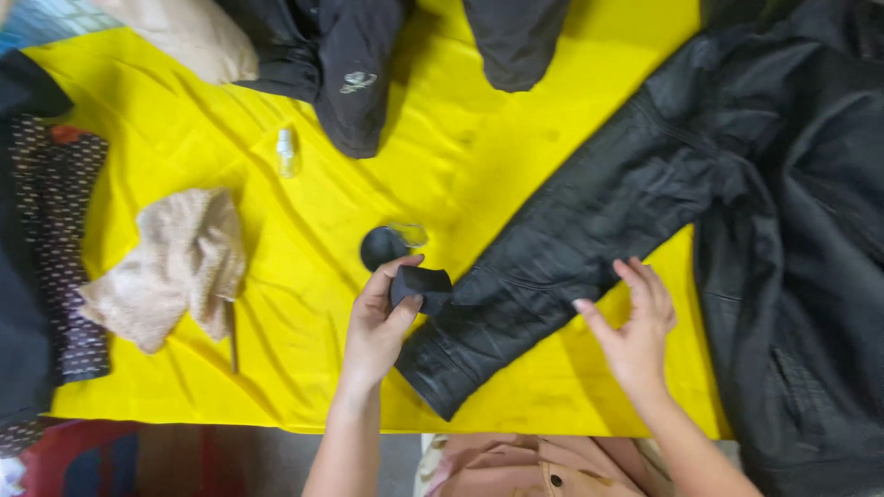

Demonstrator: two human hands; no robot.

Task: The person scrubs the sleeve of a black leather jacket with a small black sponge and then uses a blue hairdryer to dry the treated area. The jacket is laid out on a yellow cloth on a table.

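Left hand (378,322) pinches a sponge (421,287) at the sleeve (552,258) cuff, near the cloth's (304,193) front edge; right hand (635,331), fingers spread, hovers mid-sleeve.

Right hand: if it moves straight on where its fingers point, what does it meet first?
Probably the black jacket sleeve: the right hand hovers at its edge, fingers aimed up over it, though height is unclear.

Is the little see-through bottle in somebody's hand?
No, the small clear bottle lies alone on the yellow cloth, far from both hands.
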